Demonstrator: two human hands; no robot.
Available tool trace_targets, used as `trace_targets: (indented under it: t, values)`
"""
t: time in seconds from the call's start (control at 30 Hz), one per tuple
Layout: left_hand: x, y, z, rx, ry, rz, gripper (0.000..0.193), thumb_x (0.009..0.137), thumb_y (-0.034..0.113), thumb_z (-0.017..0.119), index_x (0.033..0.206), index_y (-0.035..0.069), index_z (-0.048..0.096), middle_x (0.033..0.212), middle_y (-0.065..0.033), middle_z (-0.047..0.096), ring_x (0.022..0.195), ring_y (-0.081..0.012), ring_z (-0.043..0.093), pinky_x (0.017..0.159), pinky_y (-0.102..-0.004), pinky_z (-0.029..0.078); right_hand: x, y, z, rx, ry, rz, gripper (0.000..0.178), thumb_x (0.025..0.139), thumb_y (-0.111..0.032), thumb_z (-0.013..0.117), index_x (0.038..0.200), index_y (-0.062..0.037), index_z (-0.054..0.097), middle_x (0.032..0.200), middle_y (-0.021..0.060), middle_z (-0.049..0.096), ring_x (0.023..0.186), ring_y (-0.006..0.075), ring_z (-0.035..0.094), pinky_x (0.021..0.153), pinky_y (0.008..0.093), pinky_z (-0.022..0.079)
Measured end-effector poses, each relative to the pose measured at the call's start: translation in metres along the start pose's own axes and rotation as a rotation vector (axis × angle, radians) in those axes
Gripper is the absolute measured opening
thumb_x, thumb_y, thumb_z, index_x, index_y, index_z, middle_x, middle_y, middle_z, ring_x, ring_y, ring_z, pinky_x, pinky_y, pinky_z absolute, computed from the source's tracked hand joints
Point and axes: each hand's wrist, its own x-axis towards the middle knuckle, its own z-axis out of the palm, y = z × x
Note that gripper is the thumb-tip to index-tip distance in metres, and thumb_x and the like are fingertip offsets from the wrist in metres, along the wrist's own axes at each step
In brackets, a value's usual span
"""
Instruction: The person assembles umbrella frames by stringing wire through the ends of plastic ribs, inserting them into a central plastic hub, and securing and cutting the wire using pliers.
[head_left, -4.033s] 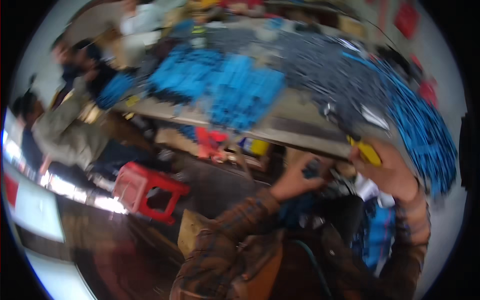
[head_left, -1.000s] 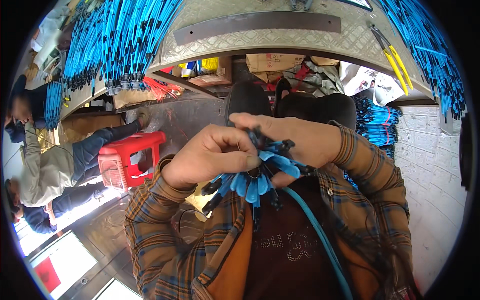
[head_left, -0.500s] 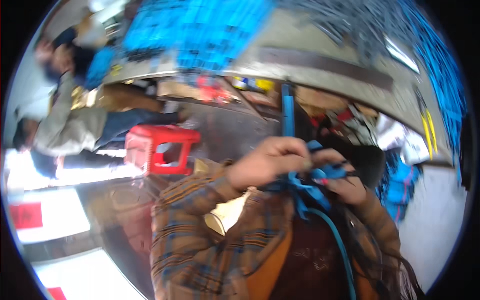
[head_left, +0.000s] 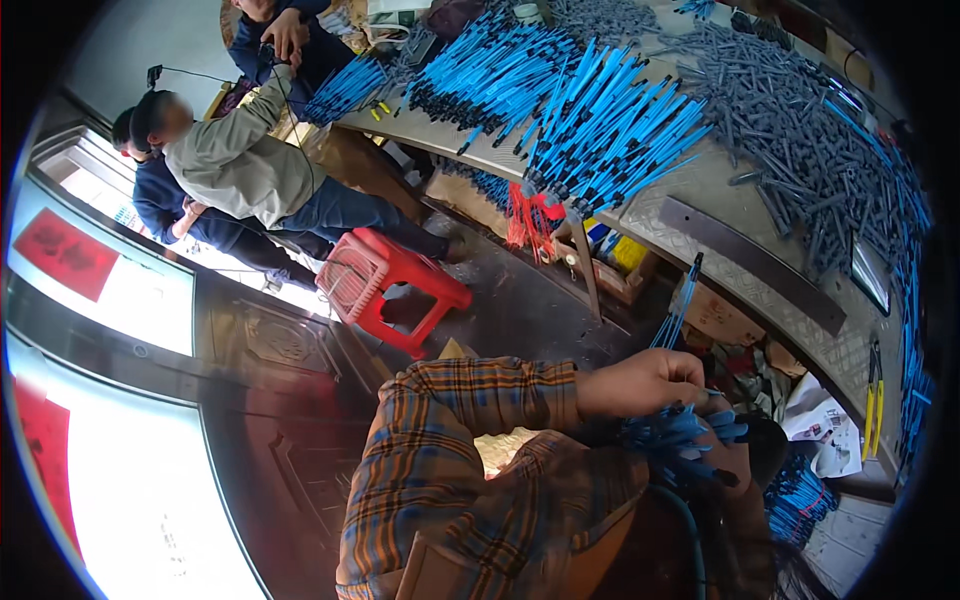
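My left hand [head_left: 660, 383] is closed, its fingers curled at the top of a bundle of thin blue sticks [head_left: 672, 432]. Just below and to the right, my right hand [head_left: 732, 458] grips the same bundle from its other side; some of its fingers are hidden. Several sticks with black tips [head_left: 684, 300] poke out beyond my left hand toward the workbench. Blue ends fan out between the two hands, close to my body. Whether a tie or band goes round the bundle, I cannot tell.
The workbench [head_left: 650, 215] carries piles of blue sticks [head_left: 610, 125] and grey pieces [head_left: 800, 150]. Yellow-handled pliers [head_left: 873, 405] lie at its right edge, near a dark metal bar [head_left: 750, 265]. A red plastic stool [head_left: 385, 285] stands left, with people [head_left: 240, 165] beyond.
My view has swung, so the bench and stool appear shifted and sharper. Both hands have come lower and to the right in the picture, still on the blue bundle.
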Motion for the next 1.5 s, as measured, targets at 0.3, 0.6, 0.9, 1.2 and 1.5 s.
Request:
trace_targets:
  t: [0.3, 0.6, 0.9, 1.2, 1.5]
  values:
    - [0.001, -0.003, -0.016, 0.165, -0.294, -0.046, 0.016, 0.085, 0.019, 0.061, 0.088, 0.004, 0.057, 0.072, 0.0041, 0.053, 0.067, -0.0040, 0.046, 0.062, -0.0204, 0.039, 0.005, -0.001, -0.005, -0.161, -0.084, -0.281, 0.007, 0.082, -0.009, 0.057, 0.082, -0.0027, 0.053, 0.084, 0.0047, 0.050, 0.077, 0.0103, 0.048, 0.070, 0.0239, 0.040]
    - [0.008, -0.013, -0.015, 0.064, -0.374, -0.066, 0.013, 0.081, 0.014, 0.065, 0.082, 0.003, 0.057, 0.072, 0.0018, 0.055, 0.069, -0.0046, 0.049, 0.063, -0.0220, 0.041, -0.010, -0.009, -0.005, -0.103, -0.100, -0.212, 0.007, 0.083, -0.009, 0.056, 0.086, -0.0027, 0.054, 0.087, 0.0051, 0.053, 0.078, 0.0104, 0.050, 0.071, 0.0238, 0.040]
    - [-0.012, 0.010, -0.044, 0.098, -0.005, -0.008, 0.022, 0.075, 0.010, 0.070, 0.092, 0.001, 0.060, 0.085, -0.0041, 0.061, 0.079, -0.0106, 0.058, 0.072, -0.0249, 0.046, -0.004, -0.011, -0.007, -0.086, -0.208, -0.186, 0.004, 0.085, -0.007, 0.054, 0.085, -0.0027, 0.054, 0.096, 0.0085, 0.062, 0.085, 0.0122, 0.058, 0.075, 0.0266, 0.046]
    - [0.027, -0.101, -0.060, 0.145, 0.602, 0.005, 0.041, 0.074, 0.004, 0.067, 0.110, 0.004, 0.049, 0.103, -0.0087, 0.058, 0.093, -0.0148, 0.057, 0.085, -0.0294, 0.044, -0.004, -0.012, -0.004, -0.121, -0.245, -0.169, 0.006, 0.084, -0.007, 0.055, 0.083, -0.0025, 0.052, 0.095, 0.0098, 0.063, 0.088, 0.0138, 0.060, 0.077, 0.0270, 0.048]
    - [0.019, -0.067, -0.038, -0.396, -0.099, -0.093, 0.024, 0.077, 0.006, 0.067, 0.097, 0.003, 0.054, 0.087, -0.0046, 0.059, 0.085, -0.0116, 0.057, 0.076, -0.0246, 0.045, -0.003, -0.012, 0.002, 0.076, -0.103, -0.140, 0.016, 0.085, -0.015, 0.056, 0.095, -0.0040, 0.049, 0.095, 0.0093, 0.060, 0.087, 0.0127, 0.055, 0.077, 0.0277, 0.044]
